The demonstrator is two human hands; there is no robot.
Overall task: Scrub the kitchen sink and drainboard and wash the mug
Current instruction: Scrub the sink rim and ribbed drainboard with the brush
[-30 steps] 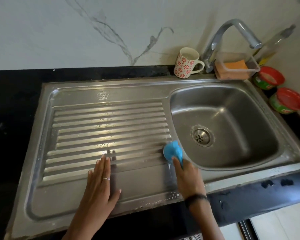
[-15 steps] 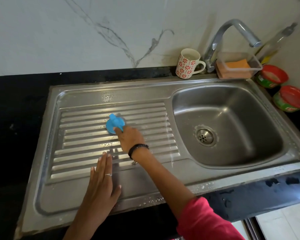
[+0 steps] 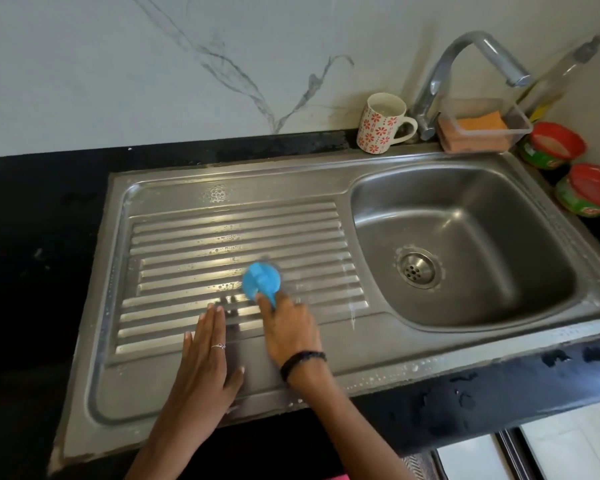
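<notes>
Two hands work on the ribbed drainboard: the left hand lies flat with straight fingers on its near part, and just right of it the right hand grips a blue scrubber pressed onto the ribs. The sink sits to the right. The flowered mug stands upright at the far edge beside the tap.

A: Entry: right hand, gripping the blue scrubber, now sits mid-drainboard. Half a second ago it was further toward 10 o'clock on the ribs.

B: And one second ago?

A: At the basin edge, toward 3 o'clock. Net path: out across the ribs, then partway back toward 4 o'clock, ending just beside the left hand's fingertips.
</notes>
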